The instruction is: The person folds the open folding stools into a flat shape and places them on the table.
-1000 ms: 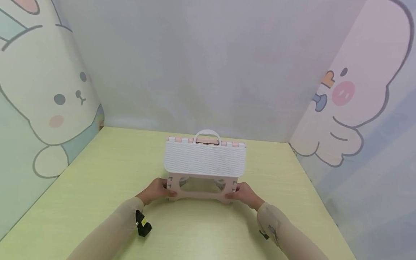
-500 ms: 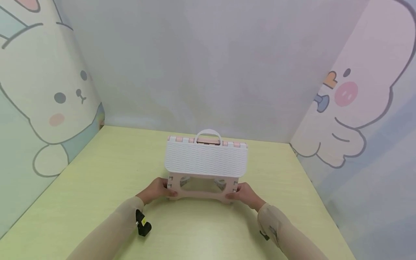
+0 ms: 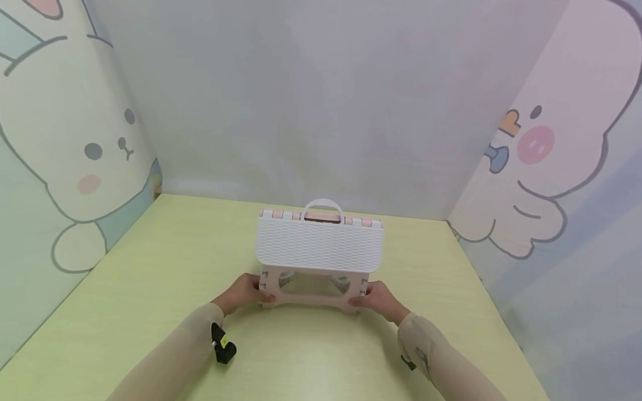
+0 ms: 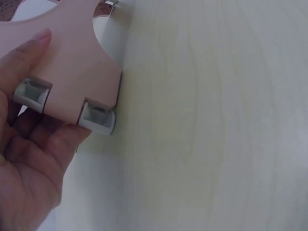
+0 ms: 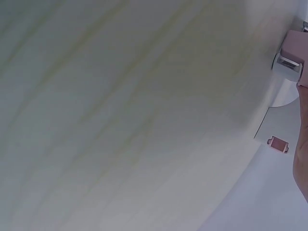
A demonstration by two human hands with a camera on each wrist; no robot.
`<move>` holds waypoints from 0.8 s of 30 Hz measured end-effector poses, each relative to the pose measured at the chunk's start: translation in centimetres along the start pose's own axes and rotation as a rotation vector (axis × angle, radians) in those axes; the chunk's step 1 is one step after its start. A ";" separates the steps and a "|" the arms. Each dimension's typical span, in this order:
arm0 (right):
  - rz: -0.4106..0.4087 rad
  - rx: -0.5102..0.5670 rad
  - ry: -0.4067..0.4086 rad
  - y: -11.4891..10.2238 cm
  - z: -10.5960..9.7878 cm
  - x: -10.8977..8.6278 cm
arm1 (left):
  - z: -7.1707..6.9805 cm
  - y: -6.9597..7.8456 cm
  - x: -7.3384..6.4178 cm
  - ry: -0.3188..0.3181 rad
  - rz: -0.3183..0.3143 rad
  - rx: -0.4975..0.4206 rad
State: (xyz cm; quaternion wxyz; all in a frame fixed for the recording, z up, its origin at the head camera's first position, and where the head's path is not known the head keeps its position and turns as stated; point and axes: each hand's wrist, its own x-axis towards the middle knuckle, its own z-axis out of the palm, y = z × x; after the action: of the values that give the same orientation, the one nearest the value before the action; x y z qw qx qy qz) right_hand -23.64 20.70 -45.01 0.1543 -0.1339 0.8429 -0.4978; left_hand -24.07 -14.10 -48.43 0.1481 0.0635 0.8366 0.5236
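A pink and white folding stool [image 3: 319,243] stands at the middle of the table, its white woven-pattern top panel sloping toward me and its handle [image 3: 323,204] sticking up. Below the panel shows a pink leg frame [image 3: 311,301] with a wide cut-out. My left hand [image 3: 243,292] grips this frame's lower left edge, thumb on the front face; the left wrist view shows the thumb on the pink plastic [image 4: 72,57] and fingers curled behind. My right hand [image 3: 382,302] holds the lower right edge likewise. Only a sliver of the right hand [image 5: 302,149] appears in the right wrist view.
The pale yellow wood-grain table [image 3: 311,356] runs back to a grey-white wall sheet [image 3: 301,100]. Side walls carry a cartoon rabbit [image 3: 90,133] on the left and a cartoon figure [image 3: 562,145] on the right. A black wrist device [image 3: 223,344] hangs at the left sleeve.
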 end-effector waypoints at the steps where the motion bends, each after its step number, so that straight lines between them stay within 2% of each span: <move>1: -0.003 -0.002 -0.001 -0.4 0.0 -0.2 | 0.0 0.0 0.0 0.000 -0.003 -0.001; 6: 0.003 -0.003 0.007 -1.2 0.1 -0.6 | -0.1 0.1 -0.1 0.000 -0.002 0.005; 16: 0.007 0.011 0.000 -0.9 -0.1 -0.4 | -0.1 0.0 0.1 -0.015 -0.008 0.006; 24: -0.003 0.021 -0.021 -0.8 -0.1 -0.5 | -0.2 -0.4 0.3 -0.049 0.020 -0.008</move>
State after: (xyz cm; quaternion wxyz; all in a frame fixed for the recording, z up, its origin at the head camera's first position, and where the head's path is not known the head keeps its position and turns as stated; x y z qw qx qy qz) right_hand -23.13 20.55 -44.17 0.1639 -0.1388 0.8358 -0.5053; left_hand -24.36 -14.33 -48.73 0.1636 0.0841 0.8300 0.5266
